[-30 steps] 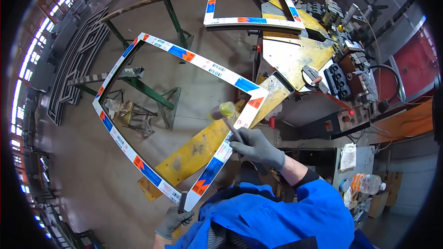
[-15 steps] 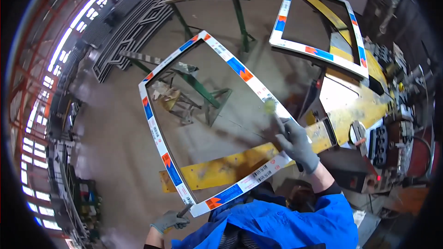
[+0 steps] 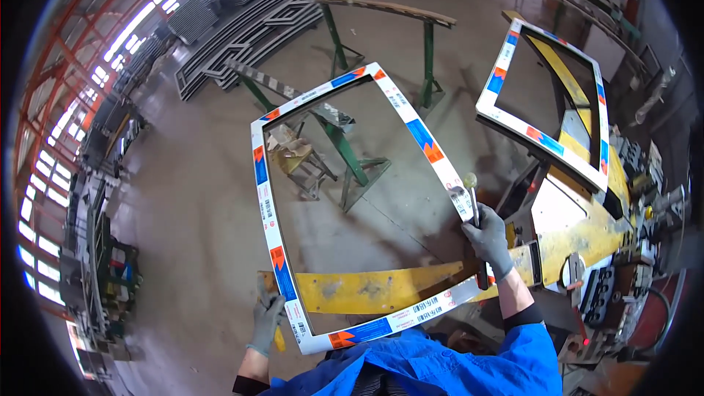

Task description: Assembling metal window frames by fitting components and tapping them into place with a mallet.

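A large rectangular frame, wrapped in white film with orange and blue printed patches, lies in front of me on a yellow beam. My right hand, in a grey glove, is closed on a mallet at the frame's right side. The mallet's yellowish head points up, and its dark grip end shows below the hand. Beside the frame's near left corner, my gloved left hand is closed on a yellow-handled tool. That tool's thin end points up; its exact kind is unclear.
A second wrapped frame rests on the yellow machine at right, with controls and tools beyond. Green trestles stand ahead, near a small stool. Grey metal frames lie at far left. Shelving lines the left.
My left hand has risen beside the frame's left side, its tool turning upward. The mallet, blurred before, now stands upright and sharp in my right hand. The whole view has shifted.
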### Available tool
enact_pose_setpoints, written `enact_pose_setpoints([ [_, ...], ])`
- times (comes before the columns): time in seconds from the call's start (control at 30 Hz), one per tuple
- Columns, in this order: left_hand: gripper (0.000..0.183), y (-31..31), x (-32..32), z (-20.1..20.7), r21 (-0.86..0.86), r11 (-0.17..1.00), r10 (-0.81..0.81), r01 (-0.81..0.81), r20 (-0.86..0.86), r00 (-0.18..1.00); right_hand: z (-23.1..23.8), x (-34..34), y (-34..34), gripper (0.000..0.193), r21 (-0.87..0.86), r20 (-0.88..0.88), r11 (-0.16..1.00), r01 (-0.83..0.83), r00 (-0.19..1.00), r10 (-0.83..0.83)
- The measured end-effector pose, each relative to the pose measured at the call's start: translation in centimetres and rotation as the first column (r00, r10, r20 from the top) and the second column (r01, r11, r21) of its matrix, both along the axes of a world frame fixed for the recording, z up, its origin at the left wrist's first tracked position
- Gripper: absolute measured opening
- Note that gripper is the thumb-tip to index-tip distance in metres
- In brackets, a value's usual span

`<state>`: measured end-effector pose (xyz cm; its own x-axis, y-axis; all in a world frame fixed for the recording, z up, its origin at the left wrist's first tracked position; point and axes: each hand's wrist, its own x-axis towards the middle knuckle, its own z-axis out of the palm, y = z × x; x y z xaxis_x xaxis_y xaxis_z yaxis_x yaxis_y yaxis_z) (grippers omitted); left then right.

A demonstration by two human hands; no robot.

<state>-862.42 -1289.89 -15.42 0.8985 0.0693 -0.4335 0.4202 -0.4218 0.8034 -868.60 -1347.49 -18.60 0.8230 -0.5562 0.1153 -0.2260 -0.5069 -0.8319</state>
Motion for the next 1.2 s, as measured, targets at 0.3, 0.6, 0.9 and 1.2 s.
enact_pose_setpoints([
  [0.3, 0.051, -5.8, 2.7, 1.4, 0.342, 0.932, -0.192, 0.119, 0.185, 0.964, 0.2, 3.3, -0.4, 0.02, -0.096, -0.235, 0.992, -0.081, 0.97, 0.057],
  [0.6, 0.046, -0.8, 4.7, 0.2, 0.398, 0.916, -0.19, 0.049, 0.322, 0.927, 1.9, 3.8, 4.8, 0.014, -0.227, -0.188, 0.973, -0.042, 0.982, -0.002],
  [0.9, 0.047, 16.7, 11.5, 1.6, 0.267, 0.944, -0.26, 0.194, 0.239, 0.936, 5.0, 3.2, 23.1, 0.017, -0.402, -0.171, 0.915, 0.027, 0.98, -0.104],
  [1.2, 0.038, 27.7, 20.1, 0.0, 0.201, 0.947, -0.313, 0.252, 0.395, 0.863, 7.5, 6.0, 37.7, 0.019, -0.224, -0.218, 0.953, 0.203, 0.943, -0.252],
])
